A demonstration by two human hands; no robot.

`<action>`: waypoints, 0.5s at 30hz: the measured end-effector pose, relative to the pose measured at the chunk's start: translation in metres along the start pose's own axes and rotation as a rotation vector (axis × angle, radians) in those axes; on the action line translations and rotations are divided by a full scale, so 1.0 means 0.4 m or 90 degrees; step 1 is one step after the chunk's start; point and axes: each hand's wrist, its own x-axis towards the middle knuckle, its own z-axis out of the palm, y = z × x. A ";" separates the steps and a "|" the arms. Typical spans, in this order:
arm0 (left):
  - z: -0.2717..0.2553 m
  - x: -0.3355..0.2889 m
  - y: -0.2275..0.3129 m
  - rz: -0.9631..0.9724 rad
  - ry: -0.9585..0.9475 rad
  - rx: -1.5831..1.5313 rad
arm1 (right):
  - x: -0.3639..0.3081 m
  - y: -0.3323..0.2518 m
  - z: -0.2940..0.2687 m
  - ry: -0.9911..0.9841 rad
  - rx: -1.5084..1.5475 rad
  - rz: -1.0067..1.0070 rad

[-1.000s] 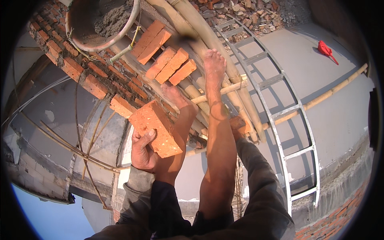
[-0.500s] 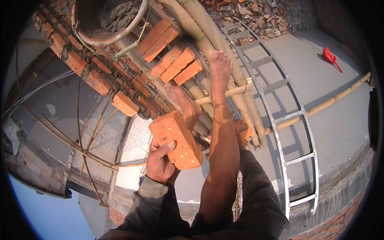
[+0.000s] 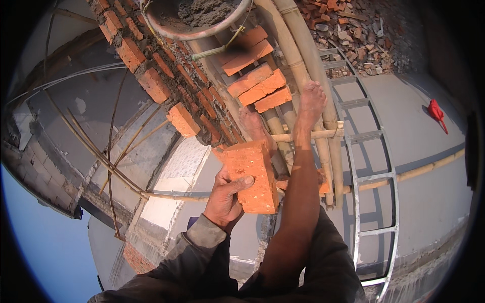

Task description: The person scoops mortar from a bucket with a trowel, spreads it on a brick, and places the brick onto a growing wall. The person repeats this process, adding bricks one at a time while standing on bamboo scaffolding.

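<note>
Here, a mortared red-brick wall (image 3: 153,85) is edging open space. The left hand (image 3: 222,202) is gripping a rectangular orange brick (image 3: 250,171), its right edge sitting near the bare right leg (image 3: 298,202), which is hiding the right hand; its grip I cannot tell.

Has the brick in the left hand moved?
Yes, the held brick moved down and right, farther from the end brick of the wall.
</note>
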 end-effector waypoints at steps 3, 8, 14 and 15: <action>0.005 0.005 -0.001 -0.006 -0.008 0.009 | 0.005 -0.001 -0.006 -0.048 0.037 0.021; 0.012 0.011 0.001 -0.021 0.013 0.019 | 0.012 -0.002 -0.005 -0.017 -0.008 0.012; 0.013 0.014 0.014 -0.022 0.020 0.023 | 0.008 -0.007 -0.005 -0.014 0.011 0.018; 0.012 0.011 0.015 -0.016 0.011 0.018 | 0.005 -0.007 -0.009 -0.004 0.017 0.020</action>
